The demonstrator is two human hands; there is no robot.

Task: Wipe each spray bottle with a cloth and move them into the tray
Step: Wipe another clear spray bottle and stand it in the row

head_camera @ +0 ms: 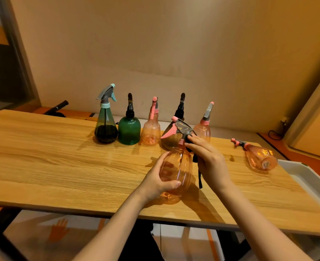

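Observation:
My left hand (160,182) grips the round body of a clear orange spray bottle (178,166), held just above the wooden table (61,157). My right hand (207,159) holds a dark cloth (196,161) against the bottle's neck below its grey and pink trigger head; a dark strip of the cloth hangs below the hand. A second orange bottle (259,156) lies on its side at the right, beside the white tray (306,176). Several more bottles stand in a row at the back, from a teal-topped one (106,121) to an orange one (203,127).
The tray sits at the table's right end and runs out of the frame. The row also holds a green round bottle (129,129), a slim orange bottle (151,129) and a dark bottle (171,134) partly behind the held one. A wall stands close behind the table.

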